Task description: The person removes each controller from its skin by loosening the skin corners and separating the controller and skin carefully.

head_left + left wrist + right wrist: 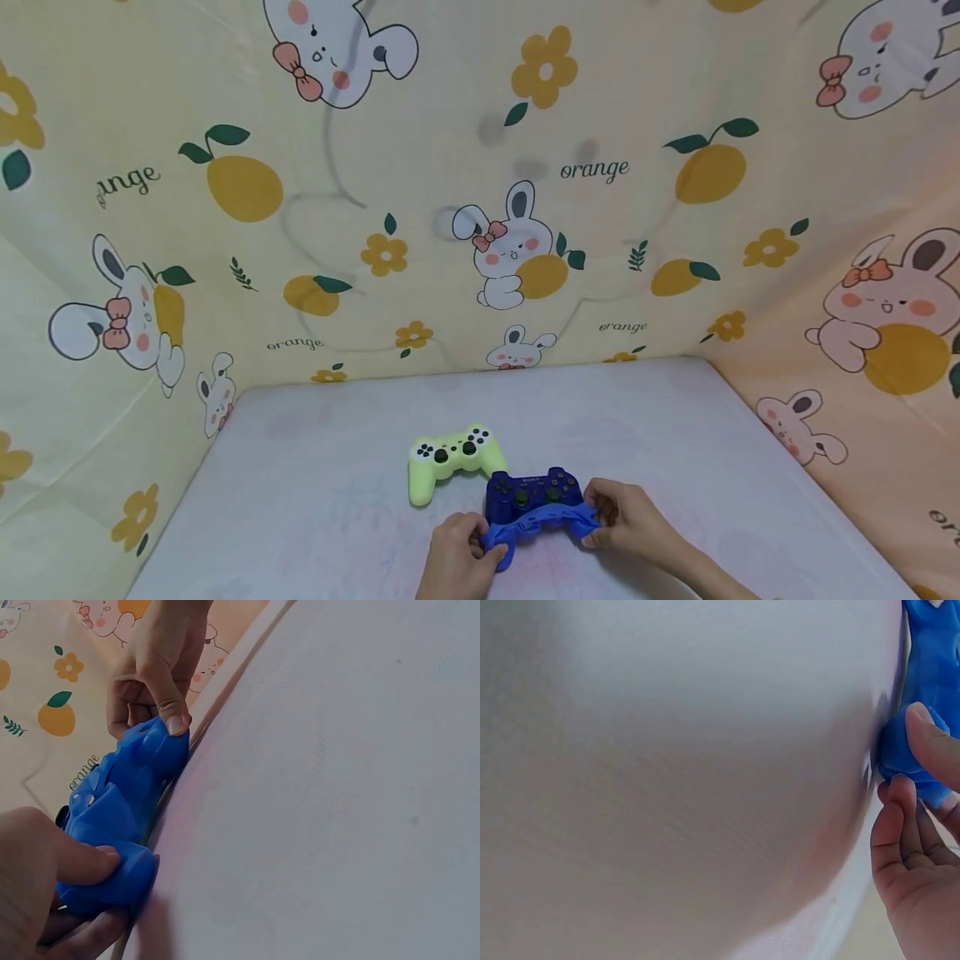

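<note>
A dark blue game controller [534,483] lies on the white surface. A brighter blue silicone cover [542,518] sits across its near side and both handles, while the sticks, buttons and upper face show bare. My left hand [459,554] pinches the cover's left end between thumb and fingers. At the right end, my right hand [633,521] pinches the cover too. In the left wrist view the cover [116,814] stretches between both hands, with the left thumb pressed on it. The right wrist view shows the right thumb and fingers around the cover's end [900,750].
A second controller [422,483], white-faced with lime-green sides and handles, lies just behind and left of the blue one, very near it. The white tabletop [315,450] meets printed cloth walls [442,333] at the back and both sides.
</note>
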A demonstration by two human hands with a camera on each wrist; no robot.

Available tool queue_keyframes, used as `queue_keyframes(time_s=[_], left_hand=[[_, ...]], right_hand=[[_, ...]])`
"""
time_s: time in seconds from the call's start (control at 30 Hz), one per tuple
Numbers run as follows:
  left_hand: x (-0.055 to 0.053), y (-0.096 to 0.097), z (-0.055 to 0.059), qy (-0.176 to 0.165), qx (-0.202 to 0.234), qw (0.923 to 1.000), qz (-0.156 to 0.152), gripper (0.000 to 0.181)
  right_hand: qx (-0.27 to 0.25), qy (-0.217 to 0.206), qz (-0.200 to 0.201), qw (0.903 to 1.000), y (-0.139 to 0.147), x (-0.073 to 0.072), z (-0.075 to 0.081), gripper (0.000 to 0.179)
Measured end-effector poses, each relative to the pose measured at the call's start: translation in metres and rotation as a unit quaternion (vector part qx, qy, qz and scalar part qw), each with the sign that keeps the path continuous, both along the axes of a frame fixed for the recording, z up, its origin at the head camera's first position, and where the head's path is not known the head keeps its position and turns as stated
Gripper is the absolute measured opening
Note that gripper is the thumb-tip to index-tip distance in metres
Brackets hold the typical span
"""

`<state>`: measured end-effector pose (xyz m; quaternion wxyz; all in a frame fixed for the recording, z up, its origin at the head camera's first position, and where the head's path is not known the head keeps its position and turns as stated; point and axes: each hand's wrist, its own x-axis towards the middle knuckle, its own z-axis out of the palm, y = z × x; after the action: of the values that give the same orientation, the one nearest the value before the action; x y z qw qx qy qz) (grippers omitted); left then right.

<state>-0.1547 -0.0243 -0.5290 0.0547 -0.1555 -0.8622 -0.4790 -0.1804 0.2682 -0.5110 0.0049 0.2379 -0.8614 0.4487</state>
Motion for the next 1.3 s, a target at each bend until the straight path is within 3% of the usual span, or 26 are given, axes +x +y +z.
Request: queue_keyframes(time_s=[0.23, 0.63, 1.0, 1.2, 1.3], left_hand=[[0.003, 0.003, 0.000, 0.016, -0.023, 0.9996, 0.001, 0.022], [0.004, 0.011, 0.000, -0.004, -0.015, 0.9993, 0.033, 0.021], [0.012, 0.019, 0.011, -0.060, -0.049, 0.9942, 0.074, 0.021], [0.013, 0.025, 0.008, -0.017, -0.031, 0.9945, 0.098, 0.028], [0.012, 0.027, 0.007, -0.017, -0.011, 0.9949, 0.098, 0.029]], right_hand=[[0.017, 0.007, -0.013, 0.9997, 0.001, 0.001, -0.003, 0.044], [0.042, -0.033, -0.025, 0.9982, -0.005, 0.004, 0.000, 0.062], [0.061, 0.024, -0.018, 0.9977, -0.005, 0.006, -0.004, 0.049], [0.042, 0.041, -0.011, 0.9982, -0.006, 0.005, -0.001, 0.046], [0.046, 0.038, -0.012, 0.9981, -0.006, 0.004, 0.001, 0.045]])
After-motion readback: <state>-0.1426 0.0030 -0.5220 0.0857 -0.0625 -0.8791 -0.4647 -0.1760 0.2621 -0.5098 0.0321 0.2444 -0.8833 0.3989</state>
